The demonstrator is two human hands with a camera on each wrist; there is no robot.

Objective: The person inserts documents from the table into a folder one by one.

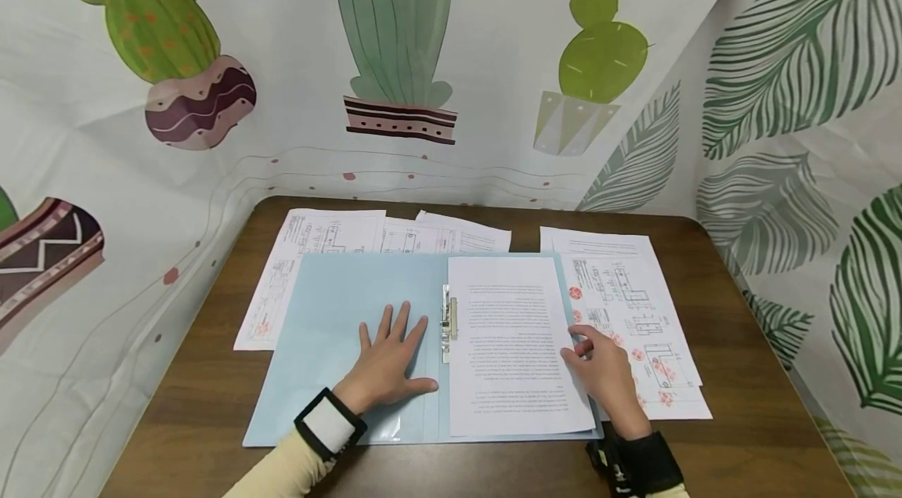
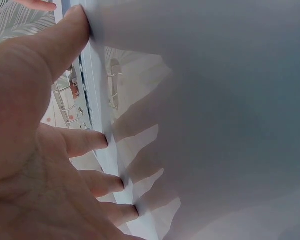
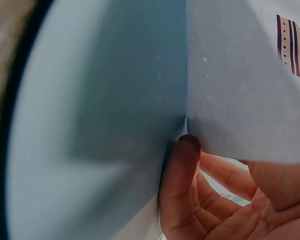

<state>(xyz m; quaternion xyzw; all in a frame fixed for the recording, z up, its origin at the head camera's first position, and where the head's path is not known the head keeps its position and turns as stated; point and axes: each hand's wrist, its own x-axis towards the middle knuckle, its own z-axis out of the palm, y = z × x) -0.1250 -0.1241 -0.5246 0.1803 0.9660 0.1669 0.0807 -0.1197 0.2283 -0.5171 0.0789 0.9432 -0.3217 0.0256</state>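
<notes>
A light blue folder [image 1: 352, 286] lies spread on the table, with a metal clip [image 1: 449, 323] by its spine. Over its right side lies a white sheet of printed paper [image 1: 507, 373], its text upside down in the head view. My left hand [image 1: 386, 369] rests with spread, straight fingers on the folder's left cover; its reflection shows on the glossy cover [image 2: 230, 125] in the left wrist view. My right hand [image 1: 607, 377] holds the sheet's right edge between curled fingers and thumb. In the right wrist view that edge [image 3: 225, 100] stands raised off the folder, a fingertip under it.
Drawing sheets with red stamps [image 1: 665, 333] lie to the folder's right, partly under it. More drawings [image 1: 271, 294] stick out behind and left of it. The brown table [image 1: 733, 443] meets a cactus-print cloth [image 1: 493, 169] at the back.
</notes>
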